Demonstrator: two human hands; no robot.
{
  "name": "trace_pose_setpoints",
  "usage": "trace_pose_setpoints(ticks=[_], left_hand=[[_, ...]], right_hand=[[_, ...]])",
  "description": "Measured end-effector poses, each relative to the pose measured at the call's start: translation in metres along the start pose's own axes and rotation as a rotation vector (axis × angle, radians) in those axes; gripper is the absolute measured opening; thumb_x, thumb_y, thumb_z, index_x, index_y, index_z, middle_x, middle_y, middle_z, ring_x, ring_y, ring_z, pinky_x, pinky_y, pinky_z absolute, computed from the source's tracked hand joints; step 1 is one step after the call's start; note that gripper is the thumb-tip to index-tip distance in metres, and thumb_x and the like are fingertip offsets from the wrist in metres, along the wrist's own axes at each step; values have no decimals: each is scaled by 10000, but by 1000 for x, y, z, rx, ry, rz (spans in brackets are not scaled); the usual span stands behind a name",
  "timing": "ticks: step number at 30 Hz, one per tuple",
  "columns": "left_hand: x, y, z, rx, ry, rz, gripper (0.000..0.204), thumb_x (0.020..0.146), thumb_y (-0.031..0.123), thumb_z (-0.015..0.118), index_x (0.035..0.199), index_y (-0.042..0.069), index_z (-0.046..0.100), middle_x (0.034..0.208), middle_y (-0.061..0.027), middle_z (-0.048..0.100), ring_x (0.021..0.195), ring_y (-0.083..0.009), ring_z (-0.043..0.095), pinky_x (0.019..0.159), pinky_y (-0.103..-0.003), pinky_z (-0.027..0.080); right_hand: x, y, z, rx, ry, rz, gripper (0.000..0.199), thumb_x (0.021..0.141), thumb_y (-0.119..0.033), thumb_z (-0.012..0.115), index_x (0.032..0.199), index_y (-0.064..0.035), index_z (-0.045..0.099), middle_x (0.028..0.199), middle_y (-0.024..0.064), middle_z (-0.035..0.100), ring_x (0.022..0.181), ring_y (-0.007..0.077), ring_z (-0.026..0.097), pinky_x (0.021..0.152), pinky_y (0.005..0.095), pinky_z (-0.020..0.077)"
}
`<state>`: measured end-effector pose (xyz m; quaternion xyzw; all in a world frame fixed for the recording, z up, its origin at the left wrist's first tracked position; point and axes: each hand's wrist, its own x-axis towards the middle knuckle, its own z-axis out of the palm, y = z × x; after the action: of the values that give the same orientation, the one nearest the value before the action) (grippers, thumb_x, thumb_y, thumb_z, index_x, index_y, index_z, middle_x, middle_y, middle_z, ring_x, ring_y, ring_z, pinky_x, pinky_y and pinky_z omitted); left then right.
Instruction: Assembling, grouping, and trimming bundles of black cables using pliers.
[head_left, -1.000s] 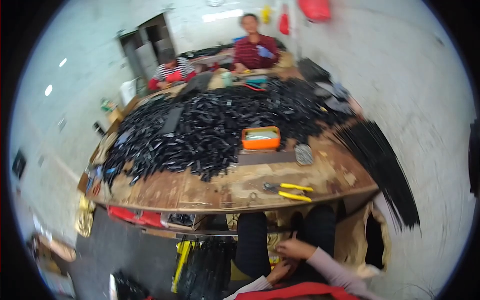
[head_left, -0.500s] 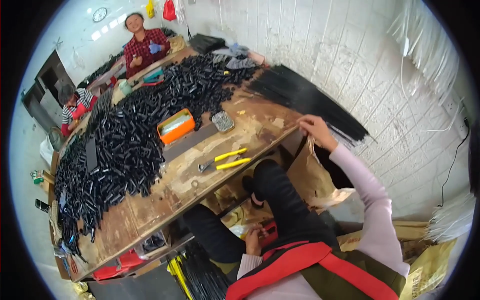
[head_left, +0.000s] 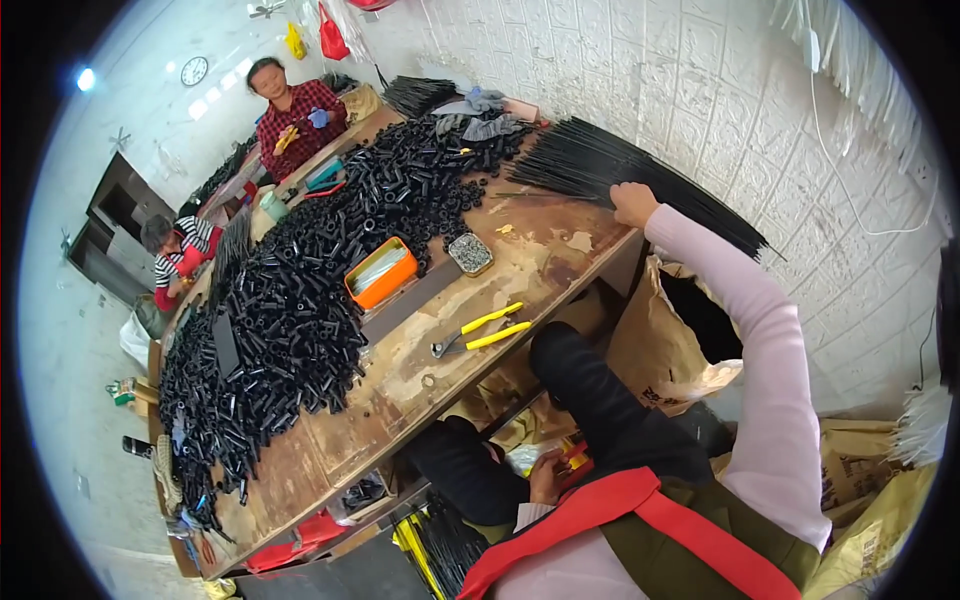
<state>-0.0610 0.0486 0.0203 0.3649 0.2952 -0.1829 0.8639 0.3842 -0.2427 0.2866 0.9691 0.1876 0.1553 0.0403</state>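
Observation:
My right hand (head_left: pixel 634 204) is closed at the near edge of a fanned pile of thin black rods (head_left: pixel 640 172) by the wall. One thin black rod juts leftward from its fingers over the tabletop. My left hand (head_left: pixel 547 477) lies low by my lap, its fingers curled beside a red-and-yellow thing (head_left: pixel 576 458). What it holds, if anything, I cannot make out. Yellow-handled pliers (head_left: pixel 485 329) rest on the wooden table (head_left: pixel 400 385) near its front edge.
A large heap of short black tubes (head_left: pixel 290 310) covers the table's left and far parts. On it sit an orange box (head_left: pixel 382 272) and a small tin (head_left: pixel 470 254) of metal bits. A brown paper sack (head_left: pixel 660 345) stands below the right edge. Two people work beyond.
My right hand has moved from the table's right corner onto the rod pile and closed. The left hand stays low by my lap. The whole view has shifted somewhat.

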Motion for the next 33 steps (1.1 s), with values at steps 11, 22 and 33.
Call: trace_pose_setpoints(ticks=[11, 22, 33], left_hand=[[-4, 2, 3, -51, 125, -109, 209, 900, 132, 573, 1088, 41, 567, 798, -57, 611, 707, -205, 610, 680, -337, 520], [-28, 6, 42, 10, 168, -63, 111, 936, 123, 536, 894, 30, 580, 742, -51, 589, 682, -163, 570, 704, -291, 498], [-35, -9, 41, 130, 273, 12, 221, 953, 87, 469, 1090, 0, 618, 840, -93, 648, 740, -201, 654, 682, -310, 570]], right_hand=[[-2, 4, 15, 68, 156, -78, 155, 669, -150, 633, 713, -1, 637, 746, 211, 655, 709, 357, 665, 636, 452, 528], [8, 9, 15, 155, 241, -39, 132, 709, -130, 617, 714, 1, 634, 722, 212, 671, 661, 365, 680, 609, 446, 549], [22, 5, 6, 225, 28, 40, 191, 815, -126, 570, 852, 48, 640, 867, 283, 671, 837, 436, 669, 751, 500, 541]])
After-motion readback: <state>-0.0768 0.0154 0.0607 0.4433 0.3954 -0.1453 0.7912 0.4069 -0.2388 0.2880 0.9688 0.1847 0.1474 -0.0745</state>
